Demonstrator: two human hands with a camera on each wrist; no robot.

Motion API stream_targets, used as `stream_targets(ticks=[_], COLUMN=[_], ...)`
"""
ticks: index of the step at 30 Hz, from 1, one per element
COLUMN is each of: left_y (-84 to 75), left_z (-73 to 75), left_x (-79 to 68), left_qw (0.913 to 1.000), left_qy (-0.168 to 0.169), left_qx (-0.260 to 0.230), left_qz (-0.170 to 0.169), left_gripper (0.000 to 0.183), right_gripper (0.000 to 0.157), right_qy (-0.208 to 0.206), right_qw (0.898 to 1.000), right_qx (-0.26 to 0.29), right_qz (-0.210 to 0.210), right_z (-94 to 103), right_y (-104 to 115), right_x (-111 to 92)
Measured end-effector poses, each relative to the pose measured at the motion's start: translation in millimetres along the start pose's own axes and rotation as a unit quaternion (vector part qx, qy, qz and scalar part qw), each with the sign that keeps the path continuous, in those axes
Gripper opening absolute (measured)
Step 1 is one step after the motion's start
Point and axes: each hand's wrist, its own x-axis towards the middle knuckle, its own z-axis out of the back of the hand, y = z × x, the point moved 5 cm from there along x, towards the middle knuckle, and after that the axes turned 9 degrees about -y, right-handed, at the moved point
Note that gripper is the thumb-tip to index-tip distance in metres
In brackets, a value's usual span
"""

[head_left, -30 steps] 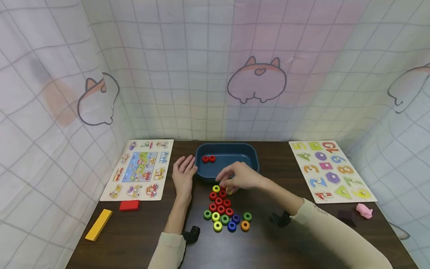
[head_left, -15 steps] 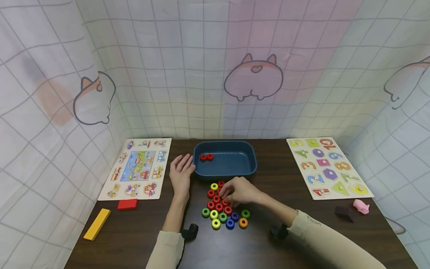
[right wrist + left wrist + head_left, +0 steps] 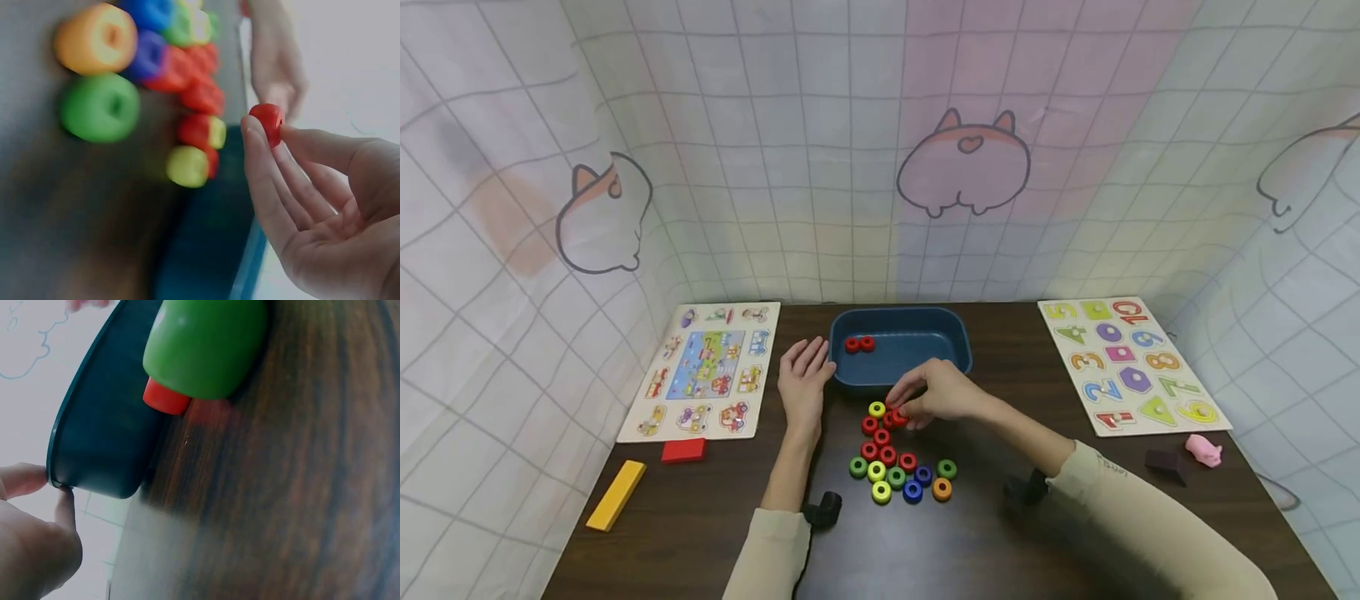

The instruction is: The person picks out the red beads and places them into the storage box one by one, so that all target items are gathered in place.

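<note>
My right hand [image 3: 946, 392] pinches a red ring bead [image 3: 267, 124] between thumb and fingertips, lifted over the far end of a cluster of ring beads. In the head view that cluster spreads below the tray: red beads [image 3: 882, 437], yellow ones such as one bead [image 3: 881, 492] near the front, plus green, blue and an orange bead [image 3: 942, 488]. A dark blue tray [image 3: 917, 344] stands behind them, with two red beads [image 3: 860, 344] at its left inside. Fingers stretched, my left hand [image 3: 805, 387] touches the tray's left end; its fingertips meet the rim in the left wrist view.
A picture puzzle board [image 3: 703, 367] lies at the left, and a number puzzle board [image 3: 1131, 367] at the right. Red [image 3: 684, 451] and yellow blocks [image 3: 616, 497] lie left front; a dark block [image 3: 1166, 465] and pink pig toy [image 3: 1205, 450] lie right. Patterned cloth encloses the table.
My right hand dips from the tray's front edge to the red beads, then rises back toward the tray with one pinched. My left hand stays at the tray's end.
</note>
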Motion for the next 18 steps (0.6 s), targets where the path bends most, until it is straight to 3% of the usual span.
stream_targets(ticks=[8,18], left_y=[-15.3,-4.3], left_z=[-2.3,0.1], left_x=[-2.8,-2.9], left_qw=[0.9998,0.9998], left_qy=[0.011,0.006], left_qx=[-0.010,-0.010], left_qz=[0.015,0.013], left_gripper=[0.062,0.060], right_gripper=[0.018,0.031], right_qy=[-0.016,-0.057], right_qw=[0.998,0.993], right_qx=[0.063,0.056], right_qz=[-0.024,-0.090], right_z=[38.2,46.2], right_y=[24,3], right_x=[46,109])
